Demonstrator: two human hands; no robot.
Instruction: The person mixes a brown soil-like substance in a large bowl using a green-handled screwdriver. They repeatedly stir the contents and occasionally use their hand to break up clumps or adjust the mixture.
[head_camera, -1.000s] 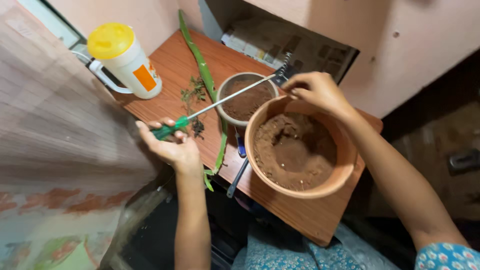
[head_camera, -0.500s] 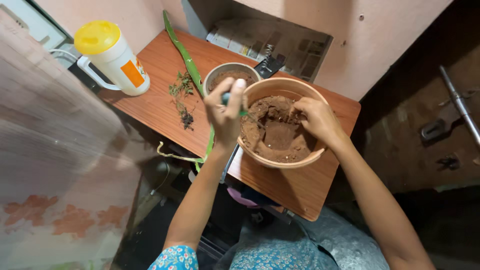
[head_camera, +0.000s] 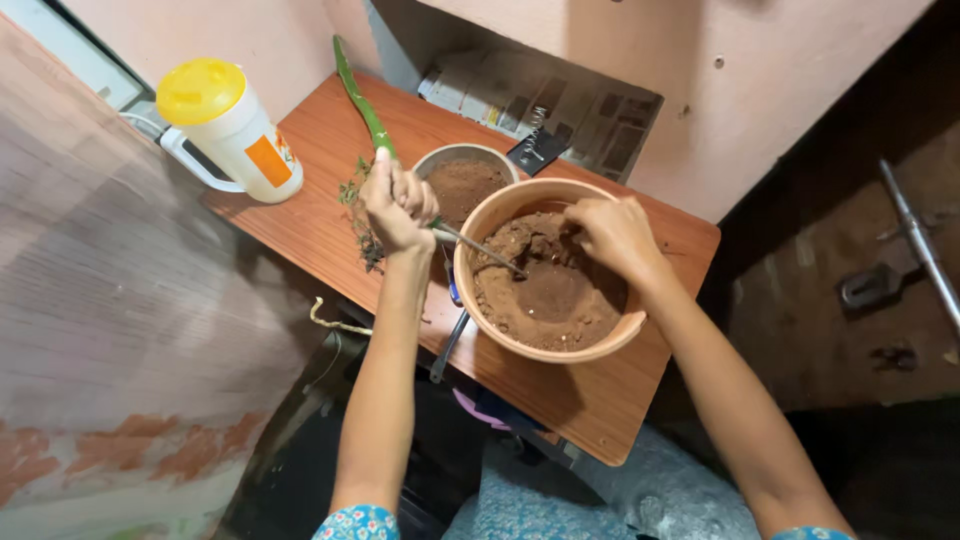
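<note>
a: pot (head_camera: 545, 345) first — where does it sit?

b: clay pot of brown soil, on the near right part of the wooden surface (head_camera: 600, 400), rim close to the front edge. both forearms come up from six o'clock and meet over it.

a: which hand is closer to the soil?

b: the right hand (head_camera: 612, 235). it is curled down inside the pot at about one o'clock on the rim, fingers bent into the soil; whether it pinches anything i cannot tell. the left hand (head_camera: 398, 205) is outside the rim at about ten o'clock, closed tight round the handle of a thin metal rod (head_camera: 480, 250).

a: how does the rod lie?

b: its long axis runs from the left fist at ten o'clock down toward four o'clock, crossing the rim, with the tip in the soil near the middle, just beside the right fingers.

a: and beyond the hands?

b: a small grey bowl (head_camera: 465, 180) of the same brown soil touches the pot at eleven o'clock. a long green leaf (head_camera: 362, 95) runs past the left hand toward the far corner, with dried plant scraps (head_camera: 362, 225) beside it. at the far left stands a white jug with a yellow lid (head_camera: 225, 125), and at twelve o'clock newspapers (head_camera: 540, 100) lie in the wall recess.
</note>
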